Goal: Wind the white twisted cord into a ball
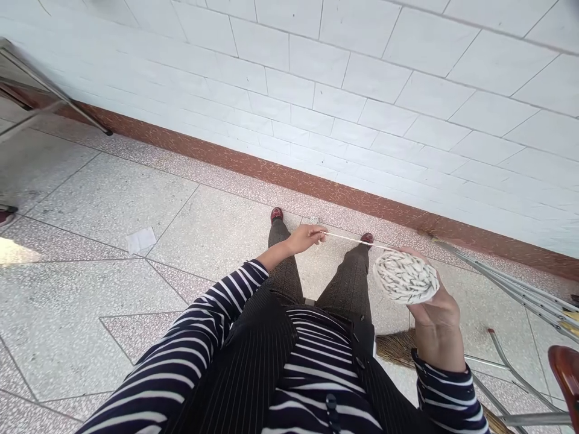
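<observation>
My right hand point(436, 307) grips an oval crocheted piece point(406, 277) of thick white yarn with dark flecks, its face turned up toward me. A strand of white yarn point(348, 239) runs straight and taut from the piece's upper edge to my left hand point(306, 237), whose fingers are pinched on it. A short bit of yarn hangs below those fingers. Just beyond the left hand, a small pale speckled bundle point(313, 221) shows on the floor, partly hidden by the hand; I cannot tell whether the strand joins it.
A white tiled wall point(316, 102) with a red-brown baseboard point(226, 154) stands in front. White paper point(141, 240) lies on the speckled floor point(104, 205). At right are a broom point(395, 348), metal crutch-like poles point(502, 280) and a chair point(565, 374). A metal-legged frame point(54, 90) stands at left.
</observation>
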### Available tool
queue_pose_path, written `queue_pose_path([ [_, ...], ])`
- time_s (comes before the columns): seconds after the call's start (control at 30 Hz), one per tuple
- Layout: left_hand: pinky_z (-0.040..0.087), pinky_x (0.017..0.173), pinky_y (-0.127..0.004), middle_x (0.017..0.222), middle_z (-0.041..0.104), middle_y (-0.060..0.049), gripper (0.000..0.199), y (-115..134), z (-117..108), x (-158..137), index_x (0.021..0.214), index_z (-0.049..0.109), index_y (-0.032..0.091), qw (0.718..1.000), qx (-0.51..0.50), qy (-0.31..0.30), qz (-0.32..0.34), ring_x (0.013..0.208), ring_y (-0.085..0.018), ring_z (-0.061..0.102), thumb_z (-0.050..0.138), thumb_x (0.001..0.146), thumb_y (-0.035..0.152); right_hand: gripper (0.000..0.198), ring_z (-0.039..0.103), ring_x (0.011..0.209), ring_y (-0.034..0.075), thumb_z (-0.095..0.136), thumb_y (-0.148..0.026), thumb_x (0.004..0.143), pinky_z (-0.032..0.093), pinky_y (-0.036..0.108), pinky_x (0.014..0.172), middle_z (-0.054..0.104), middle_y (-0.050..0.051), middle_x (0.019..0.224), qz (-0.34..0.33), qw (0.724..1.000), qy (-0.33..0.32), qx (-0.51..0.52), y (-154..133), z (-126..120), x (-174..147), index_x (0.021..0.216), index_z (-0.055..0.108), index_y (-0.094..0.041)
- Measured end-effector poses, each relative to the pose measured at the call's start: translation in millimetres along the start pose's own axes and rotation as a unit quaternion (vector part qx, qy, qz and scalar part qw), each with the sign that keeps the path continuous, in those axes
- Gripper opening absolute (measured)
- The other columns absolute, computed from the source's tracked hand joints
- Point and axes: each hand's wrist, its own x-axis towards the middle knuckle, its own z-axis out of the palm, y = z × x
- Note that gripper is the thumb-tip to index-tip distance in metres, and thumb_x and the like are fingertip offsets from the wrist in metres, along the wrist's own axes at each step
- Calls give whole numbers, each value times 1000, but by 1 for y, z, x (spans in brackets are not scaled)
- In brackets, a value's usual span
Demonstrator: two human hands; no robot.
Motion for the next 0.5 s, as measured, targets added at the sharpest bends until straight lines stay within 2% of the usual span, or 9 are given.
queue_pose_path([
  [0.1, 52, 69, -24, 80, 71, -5, 34, 9, -7, -2, 111, 69, 12, 1000, -2, -1, 0, 70, -14, 62, 52, 89, 32, 63, 47, 138, 38, 77, -38, 63, 37, 61, 116, 63, 7, 137, -17, 997, 62, 39, 3, -4, 4, 124, 66, -31],
  [0.23, 43, 59, -21, 76, 71, -2, 33, 17, -12, -8, 110, 70, 14, 994, 108, 10, -21, 60, -12, 56, 50, 86, 25, 66, 49, 138, 37, 73, -30, 64, 33, 64, 116, 63, 8, 137, -41, 991, 94, 87, 1, -4, 13, 129, 62, -31],
  [0.37, 40, 62, -24, 78, 72, -4, 25, 23, -12, -12, 93, 74, 16, 969, 247, 21, -22, 69, -16, 60, 52, 88, 26, 67, 49, 137, 36, 72, -29, 65, 33, 65, 116, 65, 7, 135, -69, 987, 105, 100, -10, 3, 20, 130, 60, -33],
  [0.5, 41, 68, -26, 93, 74, -6, 21, 30, -7, -6, 90, 73, 19, 938, 344, 42, -14, 83, -21, 64, 52, 87, 21, 69, 49, 137, 36, 73, -31, 65, 36, 64, 114, 64, 6, 135, -76, 991, 78, 83, -15, 10, 19, 132, 58, -34],
])
